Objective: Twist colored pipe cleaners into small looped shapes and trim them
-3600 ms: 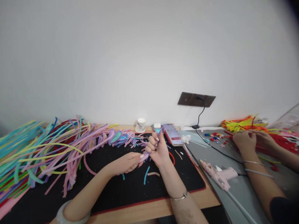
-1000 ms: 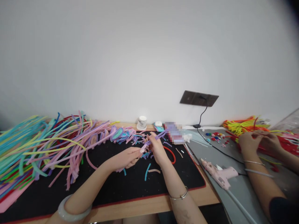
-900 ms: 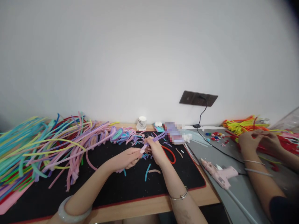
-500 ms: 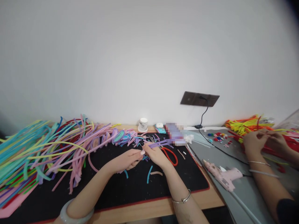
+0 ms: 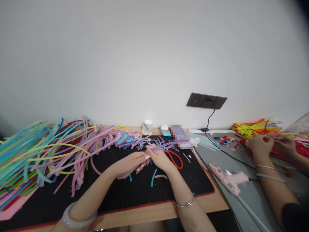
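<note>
My left hand (image 5: 133, 163) and my right hand (image 5: 158, 158) meet over the black mat, fingers closed and pressed together. Between them they grip a bundle of fuzzy purple pipe cleaners (image 5: 162, 146), whose free ends stick out to the right past my right hand. A pale purple-pink part of the bundle shows below my left hand. My fingers cover the middle of it. Close to my right hand lie orange-handled scissors (image 5: 177, 159), partly under the purple ends. Short cut pieces, a blue one (image 5: 154, 178) and a beige one (image 5: 161, 176), lie just below my hands.
A large heap of coloured pipe cleaners (image 5: 60, 151) covers the left side. White cups (image 5: 147, 127) stand by the wall. At right are a pink glue gun (image 5: 229, 178), pom-poms (image 5: 224, 140), a black cord (image 5: 231, 161) and another person's hands (image 5: 262, 148).
My hands stay joined on the pipe cleaners; the left fingers have shifted slightly, with more fingertips showing below. The whole view has tilted a little. Scissors and cut pieces lie as before.
</note>
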Available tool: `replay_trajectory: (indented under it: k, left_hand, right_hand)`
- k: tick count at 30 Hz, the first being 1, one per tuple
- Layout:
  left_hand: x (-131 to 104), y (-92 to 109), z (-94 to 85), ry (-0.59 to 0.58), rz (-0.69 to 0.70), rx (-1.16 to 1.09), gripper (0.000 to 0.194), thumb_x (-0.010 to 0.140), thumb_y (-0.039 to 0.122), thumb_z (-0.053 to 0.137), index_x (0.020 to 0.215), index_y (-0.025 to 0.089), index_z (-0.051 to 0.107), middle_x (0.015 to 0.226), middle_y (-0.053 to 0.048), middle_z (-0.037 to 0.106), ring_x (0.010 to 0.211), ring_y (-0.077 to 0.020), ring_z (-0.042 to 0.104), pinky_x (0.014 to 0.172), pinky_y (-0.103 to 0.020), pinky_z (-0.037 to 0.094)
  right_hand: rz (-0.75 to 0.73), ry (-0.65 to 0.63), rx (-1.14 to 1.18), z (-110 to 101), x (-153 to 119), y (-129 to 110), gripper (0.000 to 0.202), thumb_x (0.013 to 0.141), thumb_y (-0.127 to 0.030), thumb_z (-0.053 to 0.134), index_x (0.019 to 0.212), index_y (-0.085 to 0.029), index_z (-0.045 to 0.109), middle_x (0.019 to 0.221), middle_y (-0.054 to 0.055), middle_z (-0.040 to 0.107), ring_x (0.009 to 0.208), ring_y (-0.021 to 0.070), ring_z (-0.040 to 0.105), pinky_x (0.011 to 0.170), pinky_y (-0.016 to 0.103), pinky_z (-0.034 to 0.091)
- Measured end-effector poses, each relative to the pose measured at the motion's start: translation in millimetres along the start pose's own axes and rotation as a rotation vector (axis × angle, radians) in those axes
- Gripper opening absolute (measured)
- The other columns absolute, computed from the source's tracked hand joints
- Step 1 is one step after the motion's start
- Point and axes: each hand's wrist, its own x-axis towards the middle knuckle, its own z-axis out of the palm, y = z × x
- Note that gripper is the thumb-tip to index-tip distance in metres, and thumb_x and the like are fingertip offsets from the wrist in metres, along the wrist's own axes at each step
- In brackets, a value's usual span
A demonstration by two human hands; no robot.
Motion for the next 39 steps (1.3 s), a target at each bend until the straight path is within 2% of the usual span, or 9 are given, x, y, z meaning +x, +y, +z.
replay_trajectory:
  k: [5,9,12,17,21,26,29,33,39]
  left_hand:
    - [-2.3,-0.3,-4.0,0.094,-0.026,0.038,0.043,0.085,0.061,0.045,0.081,0.018,0.046,0.066,0.006,0.033,0.052,-0.0072,0.022,0.045,-0.021,0.016]
    - [-4.2,1.9,-3.9,0.1,-0.034,0.083,0.043,0.086,0.062,0.042,0.086,0.019,0.046,0.066,0.006,0.032,0.052,-0.0076,0.023,0.045,-0.023,0.014]
    - [-4.0,4.0,-1.9,0.092,0.0,0.044,0.041,0.087,0.061,0.041,0.09,0.02,0.043,0.069,0.006,0.035,0.052,-0.0075,0.024,0.045,-0.022,0.017]
    - [-2.4,5.6,-1.0,0.088,0.141,0.148,0.036,0.089,0.053,0.043,0.077,0.019,0.043,0.071,0.004,0.043,0.058,-0.0095,0.038,0.057,-0.024,0.036]
    - [-3.2,8.5,-2.8,0.129,0.113,0.198,0.036,0.09,0.051,0.04,0.079,0.018,0.047,0.07,0.003,0.045,0.056,-0.0096,0.035,0.053,-0.022,0.031]
    - [-3.5,14.1,-4.6,0.262,0.207,0.343,0.032,0.091,0.046,0.038,0.094,0.019,0.055,0.072,0.003,0.043,0.066,-0.0131,0.04,0.062,-0.024,0.034]
    - [-1.6,13.7,-5.3,0.306,0.232,0.403,0.031,0.093,0.044,0.035,0.087,0.019,0.054,0.072,0.003,0.043,0.068,-0.0136,0.04,0.066,-0.025,0.034]
    - [0.9,9.8,-6.0,0.321,0.23,0.427,0.031,0.093,0.043,0.035,0.083,0.019,0.051,0.069,0.003,0.043,0.065,-0.0139,0.04,0.064,-0.026,0.033]
    - [1.8,10.1,-5.2,0.334,0.262,0.438,0.036,0.094,0.04,0.032,0.069,0.019,0.048,0.066,0.001,0.05,0.066,-0.0153,0.046,0.067,-0.027,0.034]
  right_hand:
    - [-0.002,0.113,-0.041,-5.2,-0.9,4.1,0.04,0.093,-0.045,0.04,0.063,-0.019,0.046,0.059,-0.002,0.047,0.058,0.0124,0.046,0.058,0.024,0.037]
    - [0.005,0.119,-0.045,-5.9,-1.8,0.4,0.036,0.093,-0.038,0.039,0.063,-0.019,0.046,0.06,-0.003,0.046,0.057,0.0116,0.043,0.056,0.024,0.034]
    - [-0.019,0.104,-0.05,-4.0,-1.9,-3.4,0.031,0.092,-0.033,0.04,0.065,-0.018,0.048,0.065,-0.001,0.05,0.062,0.0121,0.046,0.058,0.024,0.035]
    - [-0.035,0.101,-0.08,-3.5,-1.9,-4.6,0.031,0.09,-0.029,0.042,0.061,-0.019,0.043,0.062,-0.002,0.045,0.061,0.0116,0.044,0.059,0.024,0.035]
    - [-0.004,0.145,-0.083,-5.8,-1.7,-1.6,0.031,0.089,-0.031,0.045,0.061,-0.019,0.045,0.06,-0.003,0.044,0.058,0.0115,0.043,0.056,0.023,0.034]
    - [0.017,0.243,0.17,-6.5,-0.9,4.3,0.028,0.089,-0.038,0.048,0.068,-0.019,0.046,0.059,-0.005,0.041,0.049,0.0091,0.041,0.048,0.021,0.034]
    - [-0.002,0.256,0.206,-5.7,-0.6,5.6,0.026,0.087,-0.038,0.05,0.069,-0.019,0.044,0.057,-0.007,0.039,0.046,0.0079,0.038,0.046,0.02,0.033]
    - [-0.014,0.283,0.155,-5.2,0.0,4.9,0.023,0.086,-0.036,0.052,0.071,-0.019,0.046,0.056,-0.007,0.043,0.045,0.0082,0.042,0.045,0.021,0.036]
    - [0.035,0.32,0.218,-4.9,2.2,4.2,0.023,0.081,-0.038,0.059,0.073,-0.019,0.049,0.051,-0.007,0.047,0.04,0.0077,0.042,0.042,0.02,0.037]
